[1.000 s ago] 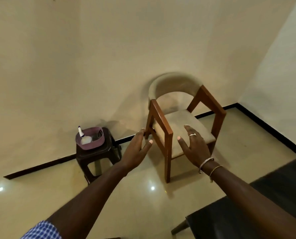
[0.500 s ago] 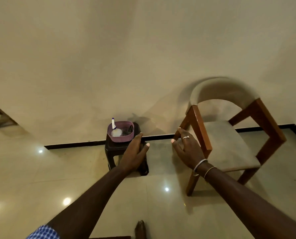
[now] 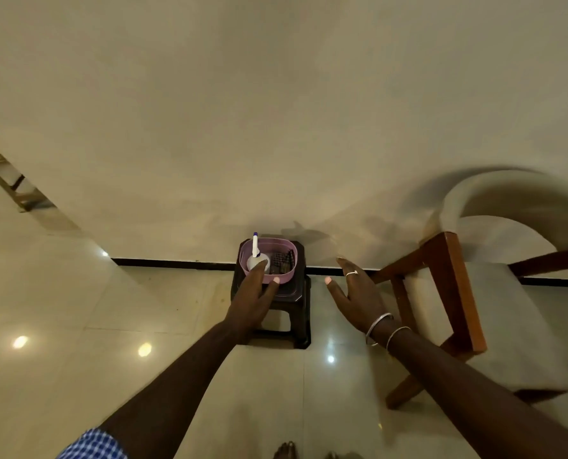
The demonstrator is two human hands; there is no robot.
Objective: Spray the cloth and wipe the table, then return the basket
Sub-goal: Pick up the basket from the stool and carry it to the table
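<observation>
Pink oval basket [image 3: 276, 240], white spray bottle [image 3: 254, 260] inside, sits on the stool [image 3: 295, 299]; left hand [image 3: 252, 299] and right hand [image 3: 355, 299] near it, fingers straight.

Quick tally: one pink basket [image 3: 293, 257] at 12 o'clock, one spray bottle [image 3: 255, 248] and one dark cloth [image 3: 282, 262] inside, one stool [image 3: 296, 301], one wooden chair [image 3: 454, 276] at 3 o'clock. Two hands: left hand [image 3: 252, 299], right hand [image 3: 358, 299]. Two bangles [image 3: 379, 325], one ring [image 3: 351, 273].
</observation>
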